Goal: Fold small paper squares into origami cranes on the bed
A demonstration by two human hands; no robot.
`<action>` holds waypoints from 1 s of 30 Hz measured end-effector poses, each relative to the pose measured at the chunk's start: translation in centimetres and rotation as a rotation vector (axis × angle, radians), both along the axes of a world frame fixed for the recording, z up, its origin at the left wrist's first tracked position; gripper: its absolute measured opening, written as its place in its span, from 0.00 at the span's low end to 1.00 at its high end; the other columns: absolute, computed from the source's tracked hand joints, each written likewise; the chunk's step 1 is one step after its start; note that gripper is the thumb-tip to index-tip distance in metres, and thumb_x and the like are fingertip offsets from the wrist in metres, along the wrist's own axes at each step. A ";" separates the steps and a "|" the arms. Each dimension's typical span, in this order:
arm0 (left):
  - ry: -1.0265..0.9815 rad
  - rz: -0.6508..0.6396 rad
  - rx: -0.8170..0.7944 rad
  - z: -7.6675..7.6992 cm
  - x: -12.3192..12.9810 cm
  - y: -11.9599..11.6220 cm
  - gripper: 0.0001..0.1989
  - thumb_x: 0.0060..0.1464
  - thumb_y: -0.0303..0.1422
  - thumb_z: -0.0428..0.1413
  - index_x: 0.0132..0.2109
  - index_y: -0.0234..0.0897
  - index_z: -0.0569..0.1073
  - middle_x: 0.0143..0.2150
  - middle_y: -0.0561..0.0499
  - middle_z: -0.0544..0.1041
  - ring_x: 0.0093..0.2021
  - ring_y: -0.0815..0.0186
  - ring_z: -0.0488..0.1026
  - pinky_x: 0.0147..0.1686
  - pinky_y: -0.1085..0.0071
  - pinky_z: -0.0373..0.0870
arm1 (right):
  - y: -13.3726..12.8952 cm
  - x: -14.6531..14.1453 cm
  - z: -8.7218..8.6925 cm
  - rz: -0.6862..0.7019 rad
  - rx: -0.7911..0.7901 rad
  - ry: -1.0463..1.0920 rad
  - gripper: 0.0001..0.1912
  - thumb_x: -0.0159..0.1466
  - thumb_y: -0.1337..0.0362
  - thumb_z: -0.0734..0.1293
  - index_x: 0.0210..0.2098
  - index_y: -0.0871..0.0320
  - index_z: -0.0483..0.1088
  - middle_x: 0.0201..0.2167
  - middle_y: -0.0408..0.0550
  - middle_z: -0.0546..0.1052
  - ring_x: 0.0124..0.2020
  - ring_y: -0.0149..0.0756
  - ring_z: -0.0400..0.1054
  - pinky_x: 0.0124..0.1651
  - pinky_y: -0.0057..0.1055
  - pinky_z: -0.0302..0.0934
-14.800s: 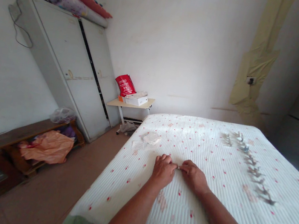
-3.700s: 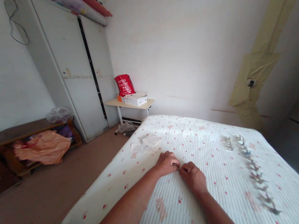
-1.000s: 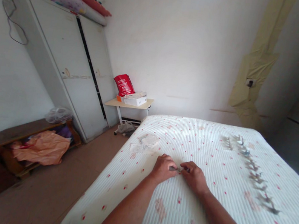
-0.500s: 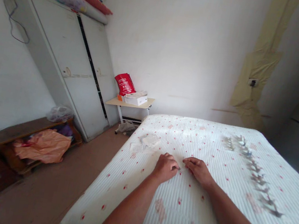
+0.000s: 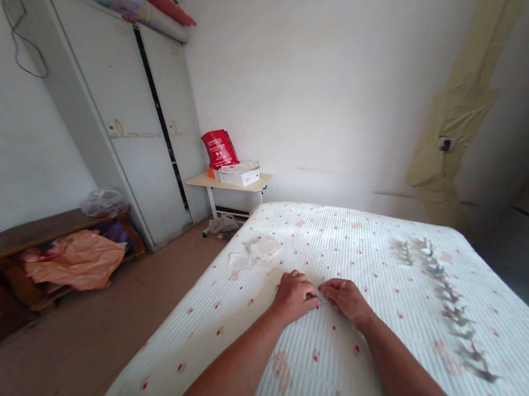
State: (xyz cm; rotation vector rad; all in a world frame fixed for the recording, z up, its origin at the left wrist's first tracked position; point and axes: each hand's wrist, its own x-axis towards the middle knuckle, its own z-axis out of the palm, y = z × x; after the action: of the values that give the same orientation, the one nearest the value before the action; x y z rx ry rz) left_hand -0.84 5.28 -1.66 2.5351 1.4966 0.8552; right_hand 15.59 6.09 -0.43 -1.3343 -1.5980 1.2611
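Note:
My left hand (image 5: 295,296) rests low over the bed, its fingers curled and thumb pressed in; whatever it pinches is too small to name. Just to the right, my right hand (image 5: 346,297) has its fingertips pressed together, close to the left fingers. Anything between them is hidden or too small to make out. Beyond the left hand lie some thin whitish packets or papers (image 5: 263,249). Over on the right, a row of small greyish folded-looking pieces (image 5: 458,315) runs along the bedspread, blurred in detail.
The white ribbed bedspread (image 5: 315,382) with red dots spans the foreground. Left of it stand a grey metal cabinet (image 5: 96,82) and a low wooden cabinet with an orange plastic bag (image 5: 76,258). A small table (image 5: 201,179) at the back holds a red bag (image 5: 220,149) and a white box (image 5: 240,177).
My right hand has shifted slightly left, narrowing the gap to my left hand. The whole view has moved a little; the packets and the row of pieces lie as before.

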 end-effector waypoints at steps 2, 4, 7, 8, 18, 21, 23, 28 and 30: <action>-0.002 -0.009 -0.004 0.0 0.0 0.0 0.05 0.42 0.36 0.60 0.26 0.40 0.75 0.27 0.53 0.72 0.36 0.66 0.65 0.36 0.70 0.56 | 0.2 -0.1 0.2 0.013 -0.027 -0.012 0.12 0.49 0.57 0.63 0.20 0.60 0.67 0.13 0.37 0.63 0.14 0.22 0.51 0.18 0.24 0.43; -0.003 -0.012 -0.007 0.0 0.0 0.1 0.06 0.42 0.36 0.61 0.26 0.40 0.75 0.27 0.53 0.72 0.36 0.66 0.65 0.35 0.71 0.56 | 0.5 -0.2 0.4 0.029 -0.056 -0.020 0.12 0.49 0.56 0.64 0.18 0.60 0.64 0.12 0.37 0.62 0.13 0.21 0.50 0.17 0.24 0.42; -0.002 -0.010 -0.012 0.0 0.0 0.1 0.06 0.42 0.37 0.60 0.26 0.40 0.75 0.27 0.53 0.72 0.36 0.66 0.65 0.36 0.71 0.55 | 0.7 -0.3 0.5 0.050 -0.097 -0.041 0.13 0.48 0.57 0.65 0.17 0.59 0.63 0.10 0.35 0.60 0.12 0.21 0.48 0.16 0.23 0.40; -0.001 -0.010 -0.015 0.0 0.0 0.2 0.06 0.43 0.37 0.60 0.26 0.40 0.75 0.27 0.53 0.72 0.36 0.66 0.65 0.36 0.71 0.55 | 0.8 -0.3 0.5 0.056 -0.105 -0.045 0.13 0.47 0.57 0.66 0.17 0.59 0.63 0.10 0.35 0.60 0.12 0.20 0.48 0.16 0.23 0.40; -0.003 -0.026 -0.006 -0.4 -0.1 0.4 0.10 0.46 0.40 0.58 0.27 0.39 0.75 0.28 0.51 0.73 0.36 0.65 0.65 0.37 0.70 0.56 | 0.7 -0.3 0.5 0.047 -0.112 -0.090 0.13 0.47 0.56 0.67 0.18 0.60 0.65 0.11 0.35 0.60 0.13 0.20 0.48 0.16 0.23 0.40; 0.008 -0.029 -0.014 -0.5 -0.2 0.5 0.10 0.46 0.41 0.58 0.27 0.39 0.75 0.28 0.51 0.72 0.36 0.65 0.65 0.37 0.70 0.56 | 0.7 -0.4 0.4 0.038 -0.093 -0.100 0.13 0.46 0.56 0.67 0.18 0.61 0.66 0.11 0.36 0.60 0.14 0.21 0.48 0.17 0.23 0.41; 0.019 -0.027 -0.020 -0.5 -0.2 0.5 0.10 0.46 0.41 0.58 0.27 0.39 0.75 0.29 0.51 0.72 0.37 0.65 0.65 0.37 0.70 0.56 | 0.7 -0.4 0.2 0.032 -0.086 -0.118 0.13 0.47 0.56 0.67 0.18 0.61 0.67 0.10 0.35 0.59 0.14 0.21 0.48 0.18 0.24 0.40; 0.034 -0.005 -0.030 -0.4 -0.1 0.5 0.09 0.45 0.40 0.59 0.27 0.39 0.75 0.28 0.51 0.72 0.37 0.65 0.65 0.36 0.70 0.56 | 0.8 -0.5 -0.1 0.012 -0.052 -0.170 0.10 0.47 0.59 0.66 0.18 0.62 0.68 0.10 0.36 0.60 0.15 0.22 0.48 0.18 0.24 0.41; 0.029 -0.006 -0.017 -0.5 -0.1 0.5 0.09 0.44 0.40 0.59 0.27 0.39 0.75 0.28 0.51 0.72 0.37 0.65 0.65 0.36 0.70 0.56 | 0.8 -0.6 -0.2 0.004 -0.028 -0.185 0.09 0.48 0.61 0.66 0.18 0.61 0.68 0.10 0.36 0.61 0.15 0.22 0.49 0.19 0.24 0.42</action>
State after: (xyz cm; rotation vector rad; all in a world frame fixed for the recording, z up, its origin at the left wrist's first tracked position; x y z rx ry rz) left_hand -0.91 5.78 -2.11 2.5495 1.4964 0.8050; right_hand 15.03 6.92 -0.66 -1.5028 -1.7141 1.1946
